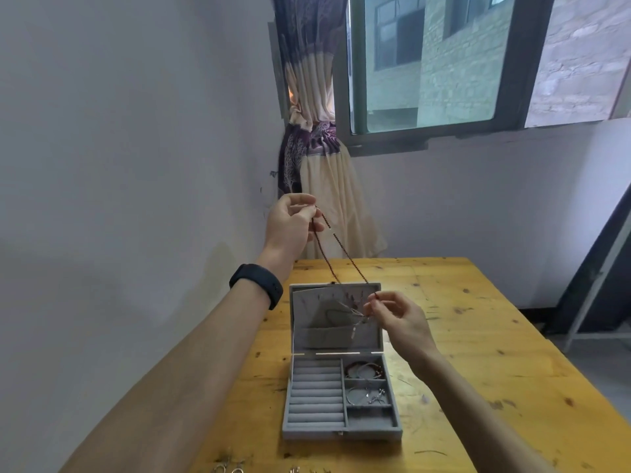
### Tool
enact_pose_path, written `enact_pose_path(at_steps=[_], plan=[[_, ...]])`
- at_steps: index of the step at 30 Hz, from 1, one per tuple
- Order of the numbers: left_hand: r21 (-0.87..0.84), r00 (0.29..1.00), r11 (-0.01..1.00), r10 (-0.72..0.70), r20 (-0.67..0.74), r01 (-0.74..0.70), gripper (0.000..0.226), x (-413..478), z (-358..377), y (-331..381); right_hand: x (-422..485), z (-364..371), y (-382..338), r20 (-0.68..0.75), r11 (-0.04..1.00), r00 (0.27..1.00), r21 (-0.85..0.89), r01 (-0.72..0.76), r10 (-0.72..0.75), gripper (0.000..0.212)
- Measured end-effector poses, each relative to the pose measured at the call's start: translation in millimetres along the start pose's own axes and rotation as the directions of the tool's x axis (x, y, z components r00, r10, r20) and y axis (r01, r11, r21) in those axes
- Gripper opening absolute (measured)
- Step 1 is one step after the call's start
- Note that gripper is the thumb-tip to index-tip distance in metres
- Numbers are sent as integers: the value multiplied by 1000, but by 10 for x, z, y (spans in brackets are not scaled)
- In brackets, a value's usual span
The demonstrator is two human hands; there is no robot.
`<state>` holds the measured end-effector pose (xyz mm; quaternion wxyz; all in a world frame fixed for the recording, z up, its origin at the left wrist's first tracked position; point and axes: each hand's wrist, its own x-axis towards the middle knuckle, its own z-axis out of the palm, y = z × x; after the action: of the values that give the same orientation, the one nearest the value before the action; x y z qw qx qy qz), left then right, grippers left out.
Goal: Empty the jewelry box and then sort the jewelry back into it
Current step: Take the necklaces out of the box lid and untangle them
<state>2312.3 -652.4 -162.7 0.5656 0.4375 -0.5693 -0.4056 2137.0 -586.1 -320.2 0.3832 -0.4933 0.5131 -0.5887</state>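
Observation:
A grey jewelry box [341,433] lies open on the wooden table [478,353], its lid [336,336] upright. My left hand [293,223] is raised high and pinches the top of a dark red beaded necklace [345,254]. The strand hangs in a long loop down to my right hand [397,314], which pinches its lower end in front of the lid. A silver chain [355,319] dangles by the lid near my right fingers. Red bracelets [365,368] lie in the top right compartment and silver hoop earrings [365,396] in the middle one. The ring rolls [316,394] hold nothing.
Small silver pieces [232,467] lie on the table at the near edge. A white wall runs along the left. A curtain [317,165] and a window [444,63] stand behind the table. A metal frame [594,295] leans at the right.

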Motion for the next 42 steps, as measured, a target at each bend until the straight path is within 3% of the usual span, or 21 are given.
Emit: enact_pose_path(at_steps=[5,11,15,19,26,31,37,40,42], plan=[[-12,999,1000,22,-29,-22,16,-44,-24,56,129,-80,-112,-142,998,988,19,62,-59,10],[53,996,996,78,-47,-76,16,-51,-104,93,362,-35,-339,-50,917,993,-391,77,-105,5],[-4,990,997,77,-122,-78,19,-41,-234,104,428,82,-344,-213,950,963,-298,95,-164,3],[-19,1000,1000,13,-7,-14,19,-100,-372,79,389,176,-184,12,956,1000,-295,0,4,6],[67,984,996,-66,168,55,17,-204,-498,-241,308,355,238,238,920,940,-362,-149,246,14],[57,974,997,-59,220,48,17,-231,-569,-378,401,492,453,9,825,967,-523,-213,255,24],[18,975,998,-65,212,63,18,-221,-685,-364,500,771,479,-76,804,960,-530,-269,271,40],[3,977,998,-61,205,62,18,-207,-737,-351,514,853,495,-237,781,953,-554,-291,187,32],[3,978,998,-57,202,58,18,-198,-762,-347,498,883,495,-263,782,957,-567,-259,126,27]])
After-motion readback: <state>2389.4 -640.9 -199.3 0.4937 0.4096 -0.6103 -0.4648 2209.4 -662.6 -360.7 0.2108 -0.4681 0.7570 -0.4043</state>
